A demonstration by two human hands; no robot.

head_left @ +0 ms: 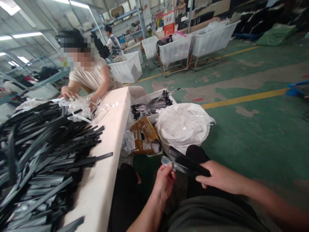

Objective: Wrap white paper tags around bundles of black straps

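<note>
My right hand (214, 175) is closed round a small bundle of flat black strips (184, 159) above my lap. Between the thumb and fingers of my left hand (165, 180) is the end of a shiny grey strip (177, 166), which runs toward the same bundle. Left of me, a large heap of black and grey strips (45, 145) covers much of a pale table (106, 129). Just beyond my hands stands a round white sack (184, 124) filled with crumpled clear plastic.
A brown printed carton (145, 133) and a white bin of black strips (152, 104) stand beside the table. Across it, a co-worker (89, 74) handles clear plastic (80, 108). White wheeled bins (175, 50) stand farther back on the green floor (241, 129).
</note>
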